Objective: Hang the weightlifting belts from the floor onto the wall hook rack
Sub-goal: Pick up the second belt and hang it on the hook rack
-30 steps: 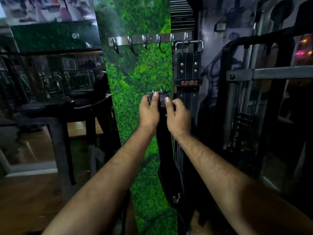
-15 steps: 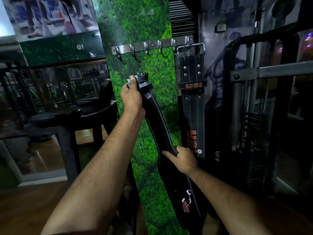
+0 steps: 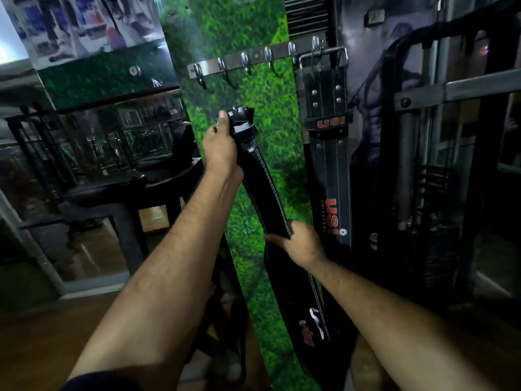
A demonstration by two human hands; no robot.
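A black weightlifting belt (image 3: 267, 198) with white stitching slants in front of the green grass-pattern wall panel. My left hand (image 3: 220, 148) grips its buckle end, held below the metal hook rack (image 3: 253, 59). My right hand (image 3: 301, 244) holds the belt's middle lower down; its wide end hangs toward the floor. A second black belt marked USI (image 3: 328, 153) hangs by its buckle from the rack's rightmost hook. Several hooks to its left are bare.
A dark weight machine frame (image 3: 451, 91) stands close on the right. A black bench or table (image 3: 118, 193) sits at the left before a mirrored wall. Wooden floor (image 3: 42, 334) shows at the lower left. More dark straps lie near my feet.
One second ago both hands held the buckle end together. My left hand then lifted it up and left, my right hand slid down to mid-belt; little change in the last half second.
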